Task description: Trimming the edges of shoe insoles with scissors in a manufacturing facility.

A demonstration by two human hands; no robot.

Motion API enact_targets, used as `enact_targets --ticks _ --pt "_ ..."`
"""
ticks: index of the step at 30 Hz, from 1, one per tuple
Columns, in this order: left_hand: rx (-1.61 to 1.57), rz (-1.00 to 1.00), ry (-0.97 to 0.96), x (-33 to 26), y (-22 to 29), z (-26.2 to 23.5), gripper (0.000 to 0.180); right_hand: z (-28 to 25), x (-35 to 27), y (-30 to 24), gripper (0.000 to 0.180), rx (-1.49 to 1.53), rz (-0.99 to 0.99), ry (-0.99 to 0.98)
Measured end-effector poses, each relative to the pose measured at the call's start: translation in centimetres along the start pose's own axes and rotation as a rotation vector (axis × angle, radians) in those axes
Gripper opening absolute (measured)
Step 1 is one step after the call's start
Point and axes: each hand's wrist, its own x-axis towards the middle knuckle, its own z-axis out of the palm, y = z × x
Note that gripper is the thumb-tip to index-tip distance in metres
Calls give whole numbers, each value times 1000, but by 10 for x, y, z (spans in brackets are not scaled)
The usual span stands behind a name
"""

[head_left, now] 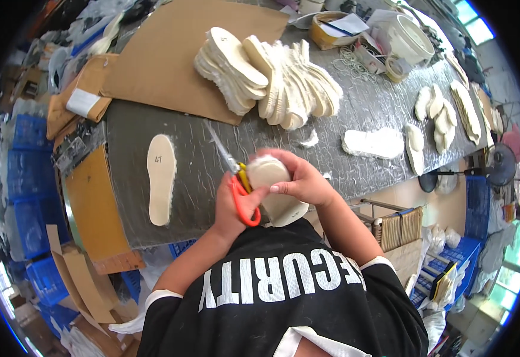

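My left hand (231, 208) has scissors (248, 207) with red and yellow handles in its grip. Their blades point up and away from me, a little blurred. My right hand (303, 178) is closed around a cream fleece-lined insole (270, 172), bent over near my body, and the left thumb rests close to its edge. Flat on the table to the left lies a single insole (162, 178) with a handwritten mark. Beyond my hands stands a pile of cream insoles (293, 83) with fluffy edges, partly on a brown cardboard sheet (165, 59).
Over to the right are a white fleecy insole (373, 143) and several more insoles (437, 116). A fleece scrap (309, 139) lies near the pile. Tubs, string and a white bucket (412, 40) crowd the far right. Blue crates (34, 178) stand at the left.
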Motion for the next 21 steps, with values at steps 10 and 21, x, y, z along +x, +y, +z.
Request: enact_targets --ticks 10,21 --pt "582 17 -279 -13 27 13 26 -22 -68 -40 33 192 169 324" --pt "1087 271 -517 -36 44 66 44 -38 -112 -56 18 204 -31 446"
